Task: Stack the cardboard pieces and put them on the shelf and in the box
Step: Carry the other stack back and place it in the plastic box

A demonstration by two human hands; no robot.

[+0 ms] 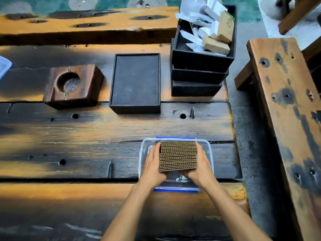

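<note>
Both forearms reach in from six o'clock and meet over the tub (209, 150), a clear plastic box with blue clips sitting at the near right of the table (86, 129). Left hand (152, 164) and right hand (199, 164) clamp the stack (178, 156) of cardboard pieces between them, palms flat on its nine and three o'clock sides, fingers curled under the near edge. It stands on edge, corrugated ends facing up, inside or just above the tub; I cannot tell whether it touches the bottom.

To do this well, keep even pressure from both sides so no middle piece slips, lower it square to the walls, and let go only once it rests flat. Wrists are straight, elbows tucked, thumbs lying along the top edges.

At twelve o'clock sits an empty black tray (135, 80); at one o'clock, stacked trays (199, 73) hold papers.
</note>
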